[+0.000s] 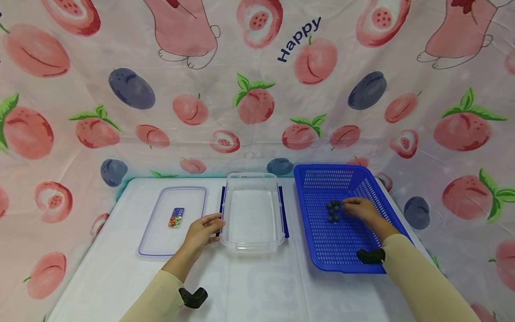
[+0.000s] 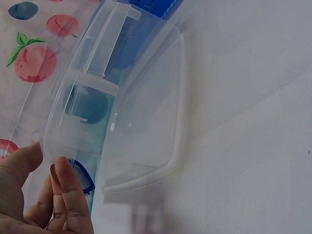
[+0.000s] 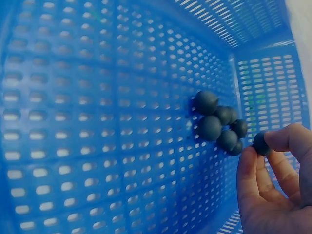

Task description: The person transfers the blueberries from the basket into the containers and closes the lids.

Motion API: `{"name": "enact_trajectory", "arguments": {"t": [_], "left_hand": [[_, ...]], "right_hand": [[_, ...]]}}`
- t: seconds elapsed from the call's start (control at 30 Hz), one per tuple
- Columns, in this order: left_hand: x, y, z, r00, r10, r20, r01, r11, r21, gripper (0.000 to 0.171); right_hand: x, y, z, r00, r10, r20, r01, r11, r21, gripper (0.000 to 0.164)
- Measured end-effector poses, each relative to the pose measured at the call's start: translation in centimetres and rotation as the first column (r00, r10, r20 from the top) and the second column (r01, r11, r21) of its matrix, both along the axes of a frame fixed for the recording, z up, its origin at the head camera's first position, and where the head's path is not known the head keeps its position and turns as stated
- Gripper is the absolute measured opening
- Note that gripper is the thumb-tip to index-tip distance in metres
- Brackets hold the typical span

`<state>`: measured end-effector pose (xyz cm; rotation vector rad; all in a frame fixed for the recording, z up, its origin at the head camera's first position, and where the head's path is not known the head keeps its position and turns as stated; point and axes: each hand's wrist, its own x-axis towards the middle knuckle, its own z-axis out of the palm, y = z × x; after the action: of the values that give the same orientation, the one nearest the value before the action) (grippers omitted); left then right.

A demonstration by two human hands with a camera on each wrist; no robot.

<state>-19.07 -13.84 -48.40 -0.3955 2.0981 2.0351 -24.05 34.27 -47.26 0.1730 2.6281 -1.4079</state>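
The right hand (image 1: 361,211) pinches one dark berry (image 3: 262,144) inside the blue basket (image 1: 327,252), beside a cluster of berries (image 3: 210,128), while the left hand (image 1: 200,233) touches the clear box (image 1: 252,217), its grip hard to tell.

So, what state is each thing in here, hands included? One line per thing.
Clear container: upright, open.
Blue side latches: unfastened.
Lid: off, flat on the table, left of the container.
Label: flat, on the lid.
Blue basket: upright, open-topped.
Loose dark fruits: clustered on the basket floor.
Held fruit: pinched.
Right hand: pinching that fruit.
Left hand: at the container's left rim.
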Motion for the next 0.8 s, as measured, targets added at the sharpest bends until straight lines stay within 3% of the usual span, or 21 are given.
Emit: {"name": "enact_trajectory", "arguments": {"t": [0.1,0.27,0.63,0.8], "left_hand": [[0.1,0.0,0.0,1.0,-0.002,0.004,0.002,1.0,-0.004,0.04],[0.2,0.0,0.0,1.0,-0.004,0.003,0.004,1.0,0.0,0.041],[0.3,0.0,0.0,1.0,-0.007,0.004,0.007,1.0,0.005,0.043],[0.2,0.0,-0.3,1.0,-0.01,0.003,0.01,1.0,0.003,0.043]], "right_hand": [[-0.1,-0.1,0.2,1.0,-0.004,-0.019,0.004,1.0,-0.028,0.04],[-0.2,-0.3,0.7,0.999,0.031,-0.032,-0.035,0.987,-0.159,0.046],[0.6,-2.5,3.1,0.991,0.123,-0.053,-0.129,0.982,-0.137,0.053],[0.9,-3.9,3.7,0.988,0.141,-0.071,-0.154,0.957,-0.246,0.052]]}}
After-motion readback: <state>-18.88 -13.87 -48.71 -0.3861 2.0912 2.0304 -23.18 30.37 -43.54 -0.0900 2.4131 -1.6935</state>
